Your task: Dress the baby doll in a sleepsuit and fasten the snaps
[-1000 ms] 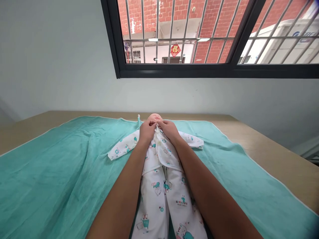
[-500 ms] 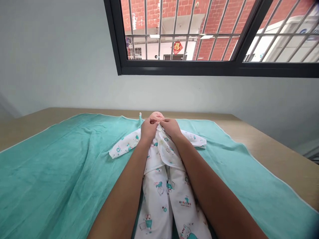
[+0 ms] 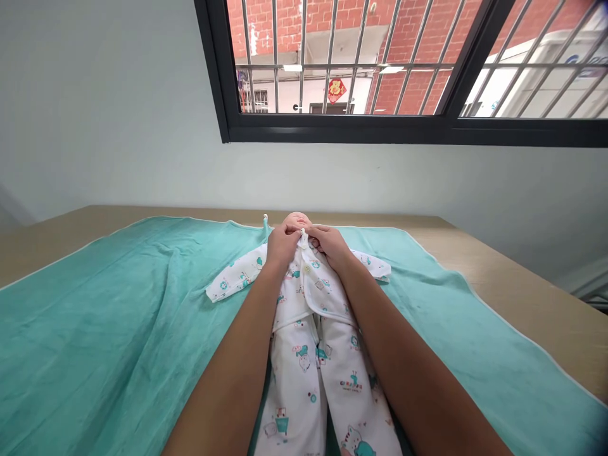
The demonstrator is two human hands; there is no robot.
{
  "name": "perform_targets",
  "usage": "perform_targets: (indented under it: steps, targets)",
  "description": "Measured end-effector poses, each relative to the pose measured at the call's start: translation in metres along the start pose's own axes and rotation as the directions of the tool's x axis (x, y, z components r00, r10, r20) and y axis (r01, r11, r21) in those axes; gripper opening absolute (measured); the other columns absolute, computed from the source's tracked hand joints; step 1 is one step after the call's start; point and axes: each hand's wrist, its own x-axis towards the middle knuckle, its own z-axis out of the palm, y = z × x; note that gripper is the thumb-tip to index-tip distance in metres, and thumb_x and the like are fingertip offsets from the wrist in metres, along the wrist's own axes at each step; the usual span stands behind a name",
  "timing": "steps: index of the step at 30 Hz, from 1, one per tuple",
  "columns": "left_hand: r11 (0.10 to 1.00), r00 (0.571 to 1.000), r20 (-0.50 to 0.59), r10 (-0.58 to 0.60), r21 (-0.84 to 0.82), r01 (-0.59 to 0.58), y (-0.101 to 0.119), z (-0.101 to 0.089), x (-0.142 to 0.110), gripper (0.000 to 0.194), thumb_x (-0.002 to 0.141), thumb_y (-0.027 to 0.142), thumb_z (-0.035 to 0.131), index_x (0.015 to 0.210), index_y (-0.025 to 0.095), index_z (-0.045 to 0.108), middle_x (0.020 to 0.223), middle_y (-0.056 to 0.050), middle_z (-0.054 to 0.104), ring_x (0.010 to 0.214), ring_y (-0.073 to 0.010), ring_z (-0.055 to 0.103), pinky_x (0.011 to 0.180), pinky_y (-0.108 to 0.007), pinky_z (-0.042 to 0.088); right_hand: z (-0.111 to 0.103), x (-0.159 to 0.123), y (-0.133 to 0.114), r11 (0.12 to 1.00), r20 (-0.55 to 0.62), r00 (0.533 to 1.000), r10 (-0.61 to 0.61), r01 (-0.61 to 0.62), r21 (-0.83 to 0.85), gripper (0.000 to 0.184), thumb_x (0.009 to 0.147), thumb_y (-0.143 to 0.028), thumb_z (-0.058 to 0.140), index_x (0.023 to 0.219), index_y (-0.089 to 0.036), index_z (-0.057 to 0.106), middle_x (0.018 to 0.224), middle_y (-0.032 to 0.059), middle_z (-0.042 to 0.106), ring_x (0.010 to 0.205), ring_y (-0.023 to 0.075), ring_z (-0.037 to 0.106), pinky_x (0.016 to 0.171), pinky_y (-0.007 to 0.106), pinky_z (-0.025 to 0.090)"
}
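Observation:
A baby doll lies on its back, dressed in a white printed baby top and matching pants. My left hand is closed in a pinch at the left side of the top's collar, just below the doll's head. Opposite it, my right hand pinches the collar's right side, fingers curled. Between the two hands the white neckline stands up slightly. Both sleeves stretch out to the sides, looking flat. My fingertips partly hide the collar edge and the doll's neck.
A teal blanket with some wrinkles lies under the doll, on a light wooden tabletop. Behind the table rises a pale wall with a dark-framed, barred window.
My right hand has shifted slightly and its fingers have curled more at the collar. The neckline between the hands is lifted a little higher. My left hand has barely moved.

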Motion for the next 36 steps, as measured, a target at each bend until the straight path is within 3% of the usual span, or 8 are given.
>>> perform_targets:
  steps: [3,7,12,17,25,29,36]
  targets:
    - [1.000,1.000,-0.009,-0.012,-0.023,0.011,-0.001,0.000,0.001,0.002,0.069,0.017,0.064,0.071,0.017,0.065,0.073,-0.003,0.067,0.068,-0.0144,0.058,0.066,-0.025,0.043,-0.004,0.001,0.003,0.997,0.069,0.998,-0.015,0.010,0.073,0.025,0.064,-0.037,0.070,0.073,-0.013,0.066,0.058,-0.0027,0.048,0.051,0.0061,0.034,0.043,0.020,0.023]
    - [0.999,0.999,-0.035,-0.015,-0.040,0.014,-0.004,0.001,0.001,0.007,0.069,0.019,0.066,0.075,0.016,0.065,0.077,-0.003,0.067,0.070,-0.0135,0.058,0.066,-0.024,0.044,-0.006,0.001,0.006,0.999,0.071,0.996,-0.046,0.044,0.025,0.027,0.063,-0.038,0.072,0.078,-0.015,0.069,0.054,-0.0045,0.046,0.050,0.0065,0.034,0.045,0.021,0.026]
    - [1.000,1.000,-0.016,-0.023,-0.021,0.023,0.000,0.001,-0.002,0.023,0.071,0.039,0.066,0.072,0.016,0.065,0.070,-0.002,0.066,0.066,-0.0143,0.058,0.064,-0.025,0.044,-0.002,0.000,0.000,0.983,0.034,0.990,-0.134,0.137,-0.124,0.027,0.060,-0.041,0.073,0.073,-0.017,0.068,0.069,-0.0006,0.062,0.063,0.0117,0.051,0.060,0.024,0.040]
    - [0.996,0.997,-0.057,-0.053,0.075,0.057,0.002,0.002,-0.001,0.011,0.067,0.027,0.064,0.073,0.017,0.064,0.070,-0.002,0.067,0.066,-0.0149,0.059,0.064,-0.025,0.044,0.003,0.000,-0.002,0.920,0.016,0.969,-0.248,0.240,-0.311,0.018,0.062,-0.035,0.069,0.068,-0.018,0.065,0.070,-0.0016,0.064,0.070,0.0145,0.055,0.067,0.026,0.042]
    - [0.959,0.991,-0.135,-0.001,0.280,0.039,0.007,0.006,-0.002,0.007,0.066,0.021,0.063,0.073,0.019,0.061,0.080,-0.005,0.068,0.075,-0.0181,0.060,0.066,-0.028,0.041,0.002,-0.001,-0.003,0.909,0.096,0.962,-0.255,0.272,-0.315,0.018,0.065,-0.030,0.065,0.077,-0.019,0.070,0.079,0.0003,0.067,0.078,0.0166,0.058,0.071,0.027,0.043]
    - [0.987,0.989,-0.142,-0.043,0.150,0.065,0.004,0.006,-0.001,0.016,0.063,0.017,0.064,0.079,0.019,0.060,0.078,-0.004,0.066,0.071,-0.0165,0.060,0.063,-0.026,0.042,0.003,0.000,-0.003,0.921,0.117,0.965,-0.234,0.259,-0.292,0.022,0.066,-0.033,0.066,0.082,-0.019,0.071,0.077,-0.0001,0.066,0.075,0.0154,0.056,0.070,0.027,0.043]
    - [0.979,0.982,-0.113,-0.150,-0.157,0.132,0.003,0.004,-0.002,0.025,0.060,0.011,0.062,0.083,0.018,0.057,0.067,0.001,0.060,0.054,-0.0108,0.053,0.051,-0.022,0.038,0.004,-0.003,-0.005,0.947,0.041,0.980,-0.193,0.197,-0.253,0.026,0.062,-0.037,0.072,0.078,-0.018,0.065,0.079,0.0008,0.066,0.076,0.0156,0.058,0.071,0.028,0.046]
